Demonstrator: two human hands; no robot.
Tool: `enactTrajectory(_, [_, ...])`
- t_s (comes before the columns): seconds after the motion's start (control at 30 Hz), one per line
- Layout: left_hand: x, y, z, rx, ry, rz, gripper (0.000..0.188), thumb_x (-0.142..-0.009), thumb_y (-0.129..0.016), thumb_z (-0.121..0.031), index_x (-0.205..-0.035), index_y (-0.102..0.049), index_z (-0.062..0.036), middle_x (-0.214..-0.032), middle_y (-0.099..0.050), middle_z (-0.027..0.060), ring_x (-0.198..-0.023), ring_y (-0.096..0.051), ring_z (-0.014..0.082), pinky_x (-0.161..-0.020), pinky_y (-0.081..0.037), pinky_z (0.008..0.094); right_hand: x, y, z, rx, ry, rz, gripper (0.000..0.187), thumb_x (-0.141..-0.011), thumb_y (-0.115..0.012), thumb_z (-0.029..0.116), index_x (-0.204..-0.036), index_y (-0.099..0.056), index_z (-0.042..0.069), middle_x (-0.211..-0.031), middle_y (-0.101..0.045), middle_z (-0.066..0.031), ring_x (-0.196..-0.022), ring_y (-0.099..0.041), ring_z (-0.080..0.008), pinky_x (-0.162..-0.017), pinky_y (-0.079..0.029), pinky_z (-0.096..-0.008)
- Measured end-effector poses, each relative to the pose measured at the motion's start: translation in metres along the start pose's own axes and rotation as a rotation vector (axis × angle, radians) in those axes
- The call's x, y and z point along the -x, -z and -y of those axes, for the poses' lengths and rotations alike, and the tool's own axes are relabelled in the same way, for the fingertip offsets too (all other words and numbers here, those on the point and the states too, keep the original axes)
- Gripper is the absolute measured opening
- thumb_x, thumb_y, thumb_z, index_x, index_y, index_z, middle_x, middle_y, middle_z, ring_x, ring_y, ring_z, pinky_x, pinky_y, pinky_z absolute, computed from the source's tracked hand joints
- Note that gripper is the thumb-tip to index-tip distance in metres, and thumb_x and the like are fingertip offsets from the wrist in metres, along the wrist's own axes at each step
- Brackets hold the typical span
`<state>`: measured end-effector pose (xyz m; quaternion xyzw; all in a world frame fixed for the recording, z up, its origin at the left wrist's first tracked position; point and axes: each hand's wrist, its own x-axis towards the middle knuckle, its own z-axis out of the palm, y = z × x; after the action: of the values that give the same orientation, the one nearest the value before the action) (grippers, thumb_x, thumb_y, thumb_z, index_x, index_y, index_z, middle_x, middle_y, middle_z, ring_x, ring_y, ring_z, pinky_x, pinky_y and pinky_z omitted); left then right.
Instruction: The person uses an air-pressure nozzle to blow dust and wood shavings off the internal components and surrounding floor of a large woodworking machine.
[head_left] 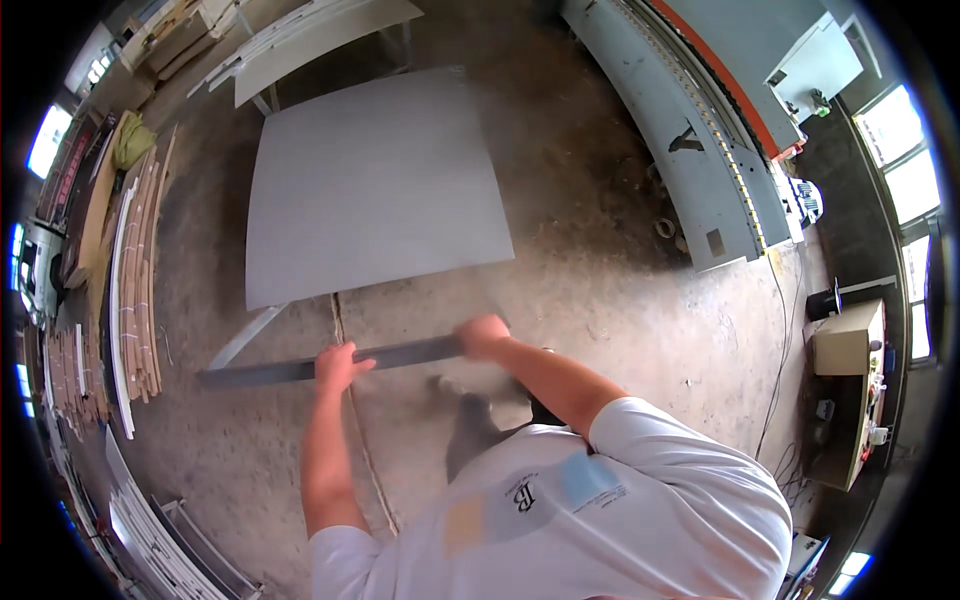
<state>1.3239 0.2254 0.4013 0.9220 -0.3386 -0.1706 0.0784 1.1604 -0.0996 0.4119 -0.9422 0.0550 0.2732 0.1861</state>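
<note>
A long, flat grey bar (420, 350) lies crosswise in front of me, its left end farther out over the floor. My left hand (340, 368) is closed on it near the middle, thumb pointing right. At its right end my right hand (482, 337) grips it, slightly blurred. A thin, pale grey strut (245, 335) slants from near the bar's left end toward a large grey sheet (375, 190). That sheet lies flat just beyond the bar; what supports it is hidden.
A long grey machine (680, 140) with an orange stripe stands at the far right. Wooden strips (143, 280) lie along the left, above metal profiles (165, 540). A stand with pale panels (320, 50) is at the back. Cables (782, 370) trail near a cabinet (842, 340) on the right.
</note>
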Motion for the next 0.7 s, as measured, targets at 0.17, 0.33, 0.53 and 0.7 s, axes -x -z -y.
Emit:
enactTrajectory(0.17, [0.053, 0.001, 0.052, -0.140, 0.013, 0.079, 0.053, -0.069, -0.078, -0.057, -0.084, -0.063, -0.0090, -0.088, -0.069, 0.0105, -0.093, -0.064, 0.0338, -0.085, -0.048, 0.0451, 0.027, -0.021, 0.070, -0.124, 0.069, 0.070, 0.032, -0.073, -0.071, 0.023, -0.104, -0.066, 0.016, -0.096, -0.071, -0.0102, -0.092, -0.068, -0.0344, -0.077, -0.055, -0.0464])
enactTrajectory(0.33, [0.105, -0.012, 0.050, -0.167, 0.054, 0.136, 0.054, -0.069, -0.075, -0.058, -0.084, -0.064, -0.0073, -0.094, -0.071, 0.0140, -0.096, -0.064, 0.0353, -0.091, -0.047, 0.0453, 0.042, -0.077, 0.075, -0.175, 0.173, 0.096, 0.039, -0.074, -0.072, 0.026, -0.110, -0.064, 0.015, -0.094, -0.070, -0.0131, -0.092, -0.068, -0.0365, -0.077, -0.055, -0.0467])
enactTrajectory(0.53, [0.168, -0.048, -0.005, -0.154, -0.026, -0.013, 0.056, -0.067, -0.075, -0.063, -0.078, -0.058, -0.0111, -0.080, -0.067, 0.0095, -0.083, -0.065, 0.0324, -0.077, -0.049, 0.0449, 0.103, -0.110, 0.041, -0.154, 0.212, 0.227, 0.043, -0.075, -0.074, 0.030, -0.115, -0.062, 0.017, -0.090, -0.069, -0.0116, -0.087, -0.069, -0.0337, -0.073, -0.054, -0.0462])
enactTrajectory(0.7, [0.223, -0.081, -0.083, -0.120, -0.015, -0.069, 0.055, -0.072, -0.071, -0.066, -0.074, -0.057, -0.0121, -0.075, -0.066, 0.0089, -0.075, -0.064, 0.0332, -0.070, -0.049, 0.0461, 0.191, -0.103, 0.016, -0.096, 0.072, 0.205, 0.042, -0.076, -0.074, 0.038, -0.115, -0.063, 0.027, -0.092, -0.070, -0.0066, -0.088, -0.069, -0.0305, -0.073, -0.056, -0.0439])
